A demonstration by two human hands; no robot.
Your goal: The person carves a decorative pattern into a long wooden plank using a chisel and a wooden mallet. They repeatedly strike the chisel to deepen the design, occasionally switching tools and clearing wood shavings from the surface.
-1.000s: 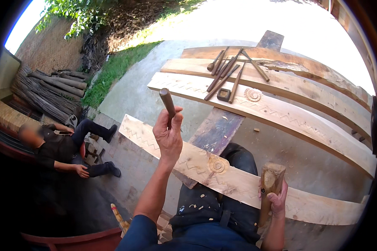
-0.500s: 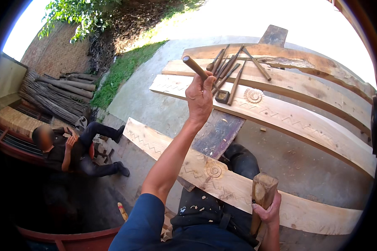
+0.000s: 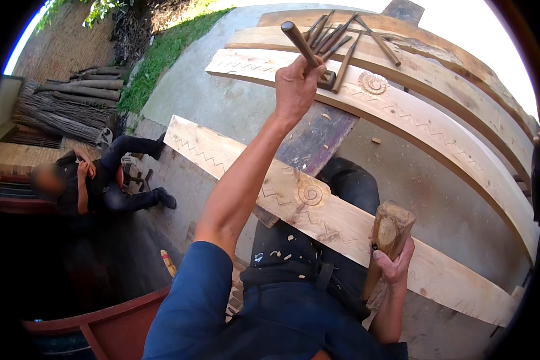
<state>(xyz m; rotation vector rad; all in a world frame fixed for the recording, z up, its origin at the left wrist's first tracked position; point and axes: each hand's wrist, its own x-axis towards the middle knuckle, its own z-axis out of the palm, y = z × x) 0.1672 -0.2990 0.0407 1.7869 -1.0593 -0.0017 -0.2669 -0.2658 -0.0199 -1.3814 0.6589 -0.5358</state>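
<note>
The left hand point(image 3: 296, 90) grips a brown tool point(image 3: 299, 42), up near other tools point(image 3: 346, 63). The right hand point(image 3: 395, 265) holds a wooden mallet point(image 3: 392, 225) by the near board point(image 3: 348, 223), which has a swirl point(image 3: 310, 192) cut in it and goes over the person's legs.

The mallet point(image 3: 395, 227) looks rough, worn wood; the near plank point(image 3: 342, 221), smoother matt wood.
</note>
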